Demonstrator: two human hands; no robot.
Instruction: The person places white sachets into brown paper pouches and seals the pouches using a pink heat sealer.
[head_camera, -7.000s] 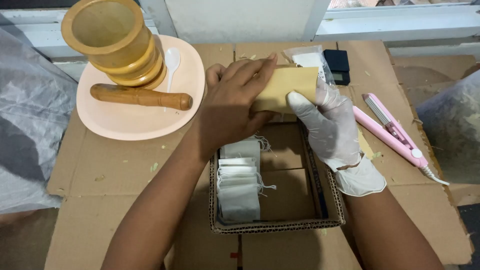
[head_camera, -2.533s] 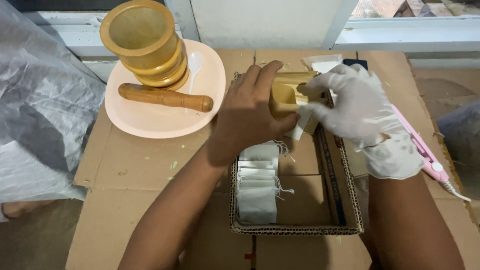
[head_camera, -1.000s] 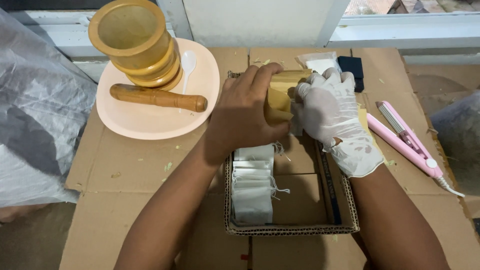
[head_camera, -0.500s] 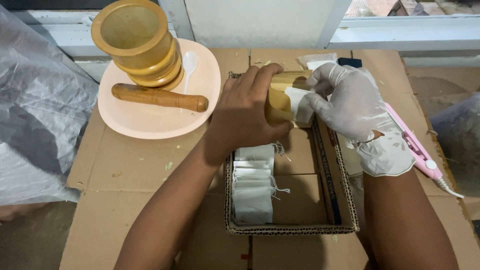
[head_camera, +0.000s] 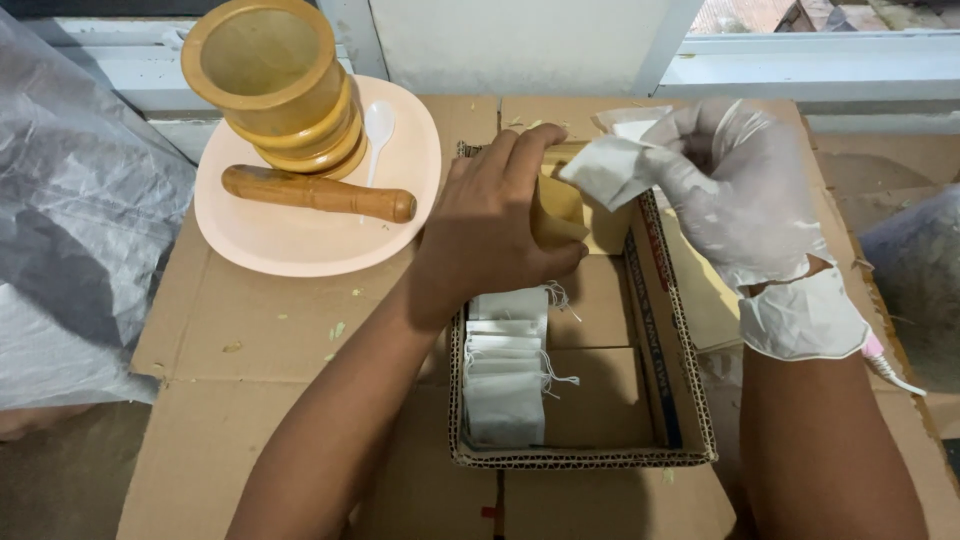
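Hands at work above a cardboard tray (head_camera: 690, 400): the bare left hand (head_camera: 490, 235) clasps a tan pouch (head_camera: 558, 205) over its far end; the gloved right hand (head_camera: 745, 195) pinches a white sachet (head_camera: 605, 170) beside the pouch.

Matt cardboard tray (head_camera: 690, 400), wooden pestle (head_camera: 318, 194) — smooth

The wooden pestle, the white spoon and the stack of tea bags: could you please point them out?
wooden pestle (head_camera: 318, 194): head view, middle of its shaft.
white spoon (head_camera: 378, 120): head view, its bowl.
stack of tea bags (head_camera: 505, 370): head view, middle of the row.
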